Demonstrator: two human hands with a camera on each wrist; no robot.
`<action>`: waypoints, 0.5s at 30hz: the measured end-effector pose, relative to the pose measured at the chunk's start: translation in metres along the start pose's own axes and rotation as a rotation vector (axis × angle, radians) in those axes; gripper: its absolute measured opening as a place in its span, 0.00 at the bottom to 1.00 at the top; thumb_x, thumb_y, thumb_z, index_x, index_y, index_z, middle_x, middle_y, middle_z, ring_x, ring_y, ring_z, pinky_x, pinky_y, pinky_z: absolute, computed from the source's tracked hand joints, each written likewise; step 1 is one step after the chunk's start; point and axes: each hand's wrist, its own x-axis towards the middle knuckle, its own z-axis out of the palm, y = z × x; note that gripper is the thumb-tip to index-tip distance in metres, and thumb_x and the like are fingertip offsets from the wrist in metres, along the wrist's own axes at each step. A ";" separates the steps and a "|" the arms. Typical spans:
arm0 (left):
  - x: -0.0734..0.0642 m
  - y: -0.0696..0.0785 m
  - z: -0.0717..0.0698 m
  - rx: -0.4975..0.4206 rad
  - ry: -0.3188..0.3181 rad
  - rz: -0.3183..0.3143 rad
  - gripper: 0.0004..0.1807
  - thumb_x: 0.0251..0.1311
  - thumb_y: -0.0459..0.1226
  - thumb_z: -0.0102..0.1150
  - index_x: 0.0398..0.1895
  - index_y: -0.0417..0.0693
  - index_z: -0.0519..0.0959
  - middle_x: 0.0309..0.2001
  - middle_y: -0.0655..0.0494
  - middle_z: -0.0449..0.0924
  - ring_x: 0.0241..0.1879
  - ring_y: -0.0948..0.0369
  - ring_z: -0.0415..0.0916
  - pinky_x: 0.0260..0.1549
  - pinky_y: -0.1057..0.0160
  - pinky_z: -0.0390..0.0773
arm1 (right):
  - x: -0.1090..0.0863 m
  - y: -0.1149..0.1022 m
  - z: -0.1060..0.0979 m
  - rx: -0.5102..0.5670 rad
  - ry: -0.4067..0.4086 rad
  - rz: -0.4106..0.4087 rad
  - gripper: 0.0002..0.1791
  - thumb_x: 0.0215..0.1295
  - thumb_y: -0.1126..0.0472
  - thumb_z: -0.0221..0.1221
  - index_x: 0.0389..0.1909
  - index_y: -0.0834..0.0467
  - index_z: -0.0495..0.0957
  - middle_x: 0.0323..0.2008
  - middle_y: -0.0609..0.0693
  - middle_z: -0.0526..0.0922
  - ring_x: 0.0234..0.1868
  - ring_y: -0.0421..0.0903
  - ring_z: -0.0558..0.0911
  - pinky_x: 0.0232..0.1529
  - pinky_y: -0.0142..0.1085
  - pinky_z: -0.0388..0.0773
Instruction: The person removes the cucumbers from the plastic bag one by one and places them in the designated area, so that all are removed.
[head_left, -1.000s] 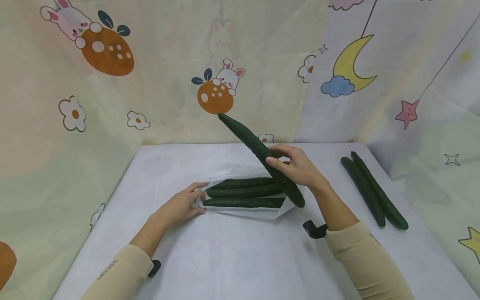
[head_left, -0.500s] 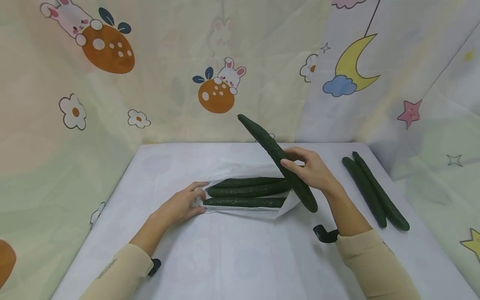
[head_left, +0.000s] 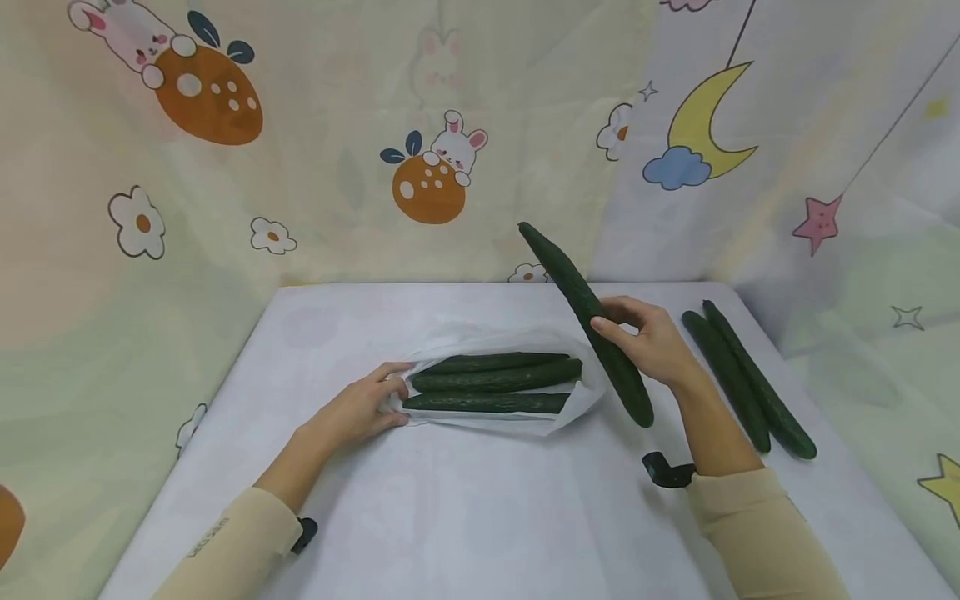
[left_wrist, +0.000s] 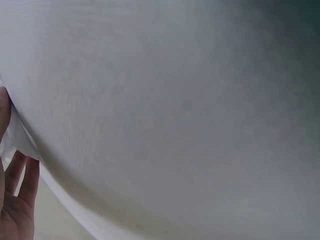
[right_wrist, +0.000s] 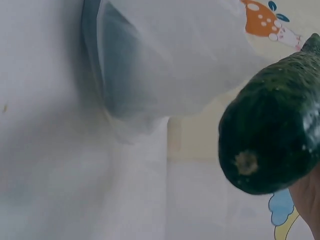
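My right hand holds a long dark green cucumber tilted in the air, thumb on the near side, to the right of a white plastic bag. In the right wrist view the blunt end of this cucumber looms close, with the translucent bag behind it. Inside the bag's opening lie several cucumbers side by side. At the bag's left end, my left hand pinches its edge. The left wrist view shows the fingers at a white fold.
Two more cucumbers lie side by side on the right of the white-covered table. Printed fabric walls stand behind the table and at both sides. A dark wrist mount sticks out from the right sleeve.
My right hand has moved right with the cucumber, away from above the bag, uncovering the right ends of the cucumbers inside. The left hand stays at the bag's edge.
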 end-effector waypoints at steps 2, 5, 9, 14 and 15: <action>0.000 0.000 0.001 0.002 -0.003 0.000 0.14 0.59 0.43 0.75 0.43 0.57 0.79 0.75 0.54 0.64 0.46 0.58 0.79 0.46 0.54 0.78 | -0.003 0.005 -0.004 -0.031 0.008 0.017 0.18 0.73 0.55 0.63 0.60 0.55 0.81 0.47 0.54 0.85 0.49 0.44 0.82 0.37 0.34 0.83; 0.000 0.000 0.002 0.013 0.002 -0.003 0.14 0.58 0.43 0.76 0.42 0.57 0.79 0.75 0.54 0.65 0.44 0.59 0.79 0.45 0.54 0.77 | -0.006 0.012 -0.009 -0.078 0.008 0.047 0.21 0.74 0.51 0.62 0.62 0.55 0.79 0.49 0.54 0.85 0.51 0.46 0.81 0.38 0.33 0.82; 0.000 -0.001 0.001 0.018 0.010 0.000 0.14 0.58 0.43 0.76 0.42 0.57 0.79 0.75 0.54 0.65 0.43 0.59 0.78 0.45 0.54 0.77 | -0.010 0.022 -0.015 -0.132 0.009 0.074 0.26 0.75 0.48 0.60 0.65 0.58 0.77 0.52 0.57 0.84 0.53 0.52 0.81 0.38 0.33 0.81; 0.001 -0.001 0.001 0.011 0.003 0.013 0.14 0.59 0.43 0.75 0.43 0.57 0.79 0.75 0.53 0.65 0.44 0.58 0.79 0.45 0.54 0.77 | -0.017 0.032 -0.024 -0.170 0.022 0.110 0.28 0.75 0.47 0.59 0.66 0.60 0.75 0.54 0.60 0.83 0.53 0.56 0.81 0.37 0.34 0.81; 0.000 0.000 0.001 0.010 0.001 0.014 0.14 0.59 0.43 0.75 0.43 0.57 0.79 0.75 0.53 0.65 0.45 0.58 0.79 0.45 0.53 0.78 | -0.019 0.034 -0.026 -0.178 0.024 0.118 0.28 0.75 0.46 0.59 0.67 0.61 0.75 0.55 0.60 0.83 0.53 0.56 0.81 0.37 0.34 0.81</action>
